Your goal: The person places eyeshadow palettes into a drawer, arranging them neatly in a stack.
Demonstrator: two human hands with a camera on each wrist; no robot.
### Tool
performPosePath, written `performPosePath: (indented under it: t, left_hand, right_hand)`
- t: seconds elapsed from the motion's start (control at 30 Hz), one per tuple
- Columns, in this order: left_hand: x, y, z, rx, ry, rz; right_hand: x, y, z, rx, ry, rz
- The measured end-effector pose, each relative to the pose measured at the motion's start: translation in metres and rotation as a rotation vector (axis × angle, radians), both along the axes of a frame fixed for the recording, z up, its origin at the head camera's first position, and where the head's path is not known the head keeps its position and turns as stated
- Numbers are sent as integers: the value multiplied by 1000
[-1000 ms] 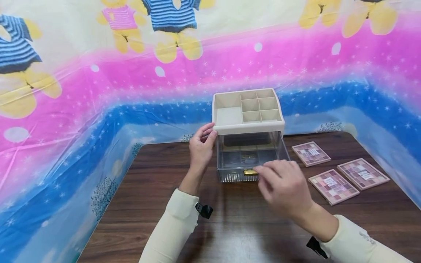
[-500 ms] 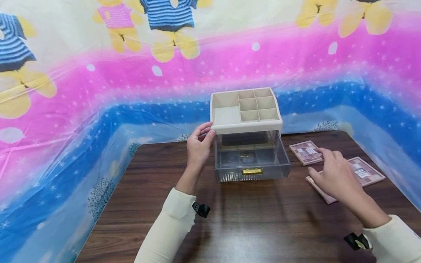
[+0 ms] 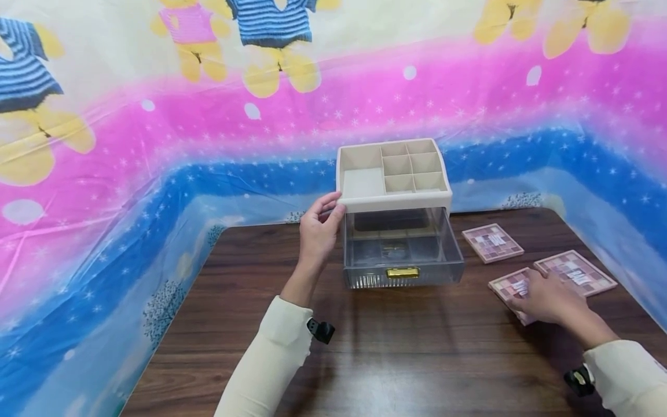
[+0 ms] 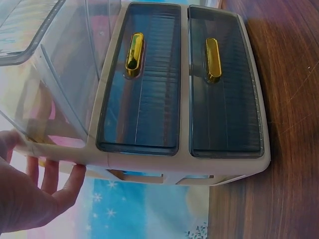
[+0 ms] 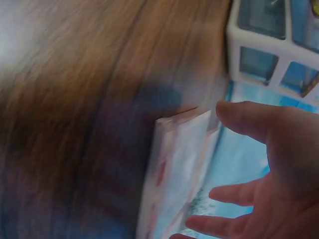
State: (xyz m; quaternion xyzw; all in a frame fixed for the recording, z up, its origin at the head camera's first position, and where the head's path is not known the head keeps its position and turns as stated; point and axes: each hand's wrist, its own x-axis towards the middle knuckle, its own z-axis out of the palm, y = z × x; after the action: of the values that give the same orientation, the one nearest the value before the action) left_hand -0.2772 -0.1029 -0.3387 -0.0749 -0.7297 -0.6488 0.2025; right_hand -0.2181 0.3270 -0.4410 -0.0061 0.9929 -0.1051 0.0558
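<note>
A cream makeup organizer (image 3: 394, 202) with clear smoky drawers stands at the back of the table. Its top drawer (image 3: 403, 273), with a gold handle, is pulled out. My left hand (image 3: 319, 231) rests against the organizer's upper left side, the fingertips along the cream frame (image 4: 79, 154) in the left wrist view. Three flat pink eyeshadow palettes lie at the right. My right hand (image 3: 552, 296) reaches over the nearest palette (image 3: 508, 284), partly hiding it. In the right wrist view the thumb and fingers are spread beside the blurred palette edge (image 5: 172, 169).
One palette (image 3: 492, 243) lies right of the organizer, another (image 3: 583, 277) farther right. Two lower drawers (image 4: 227, 99) are closed. The brown wood table (image 3: 250, 359) backs onto a patterned curtain (image 3: 312, 133). Divided compartments (image 3: 411, 165) top the organizer.
My right hand has let go of the drawer handle and moved right to the nearest palette. My left hand has stayed at the organizer's side; the drawer remains pulled out.
</note>
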Motion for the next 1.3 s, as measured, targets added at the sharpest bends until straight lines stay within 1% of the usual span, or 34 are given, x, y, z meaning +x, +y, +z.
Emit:
performPosePath:
  t: [0.1,0.23,0.37,0.53,0.6,0.7,0.83,0.87,0.93,1.0,1.1,1.2,1.3]
  left_hand:
    - [-1,0,2,-1,2,-3]
    - [-2,0,4,3,5,-5]
    - [-2,-1,4,3,9,1]
    - [-2,-2,3,-6,15,-7]
    - [-2,-1,3,-7,18,-9]
    - [-3,0,3,-12,18,-8]
    - [-3,2,2,-15,2,-25]
    - [-3,3,1,-14,-2,-29]
    - [-3,3,0,-11,-4,-35]
    - [-3,3,-1,-6,1,-36]
    - [-2,0,-3,-6,6,-29]
    - [-1,-2,-3,-9,8,-20]
    - [-1,-4,-2,-8,9,-15]
  right_hand:
    - [-2,6,-3,30,-43,10]
    - [-3,8,-3,57,-62,-4]
    - [-6,6,-2,36,-72,-27]
    - [-9,7,-2,12,-111,-72]
    - [-9,8,-3,3,-112,-88]
    - [-10,11,-6,-24,-89,-97]
    - [-7,16,-11,-72,-31,-100]
    - [-6,16,-11,-82,-8,-95]
    - [-4,15,-10,-98,57,-61]
    - [-4,11,-2,-101,130,-3]
    - [-4,1,18,-124,247,113]
    - [-3,-12,45,-152,299,197]
    - [-1,-22,73,-193,310,251]
